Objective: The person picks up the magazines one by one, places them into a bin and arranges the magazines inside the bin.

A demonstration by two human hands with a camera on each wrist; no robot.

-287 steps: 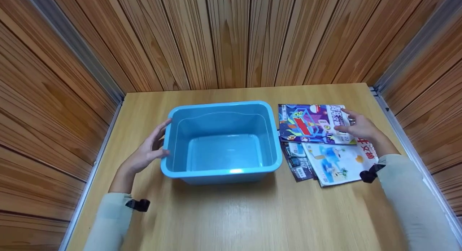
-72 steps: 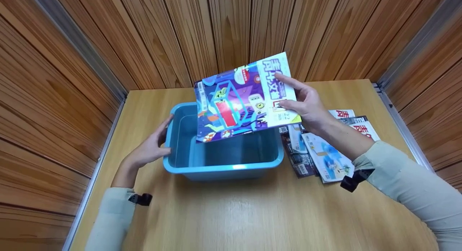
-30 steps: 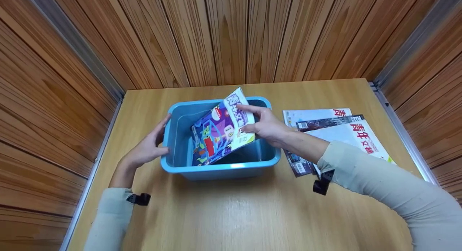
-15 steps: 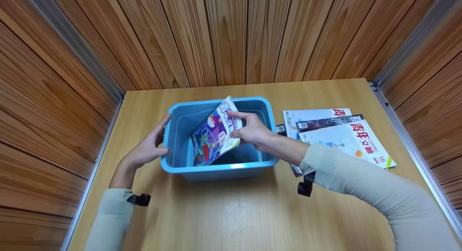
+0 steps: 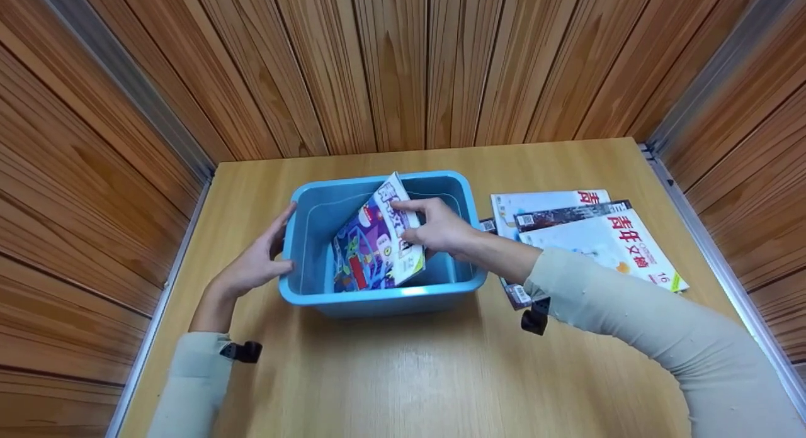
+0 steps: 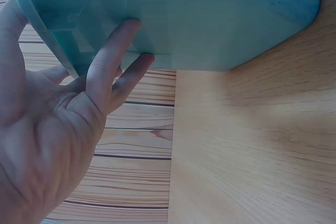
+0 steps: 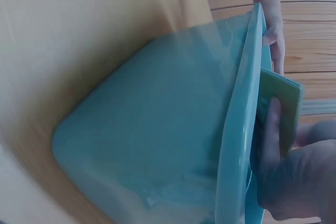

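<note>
Your right hand [image 5: 441,227] grips the top edge of a colourful magazine [image 5: 375,243], fingers curled over its front and thumb behind, and holds it standing on edge inside the blue plastic bin [image 5: 469,202]. The magazine leans, its upper corner toward the far wall of the bin and its lower edge down near the front wall (the cover faces your left). From the right wrist view, your fingers [image 7: 270,135] sit against the magazine just inside the bin's rim.

Your left hand [image 5: 255,262] rests flat against the bin's left outer wall with fingers straight and relaxed, holding nothing; in the left wrist view the fingertips [image 6: 123,32] touch the wall just under the rim.

The bin stands on a light wooden table [image 5: 403,369], roughly at its centre. Just beside the bin on your right lies a fanned stack of magazines [image 5: 592,236], partly under your right sleeve [image 5: 636,325]. Wooden panelled walls [image 5: 403,67] close in the table on three sides.
</note>
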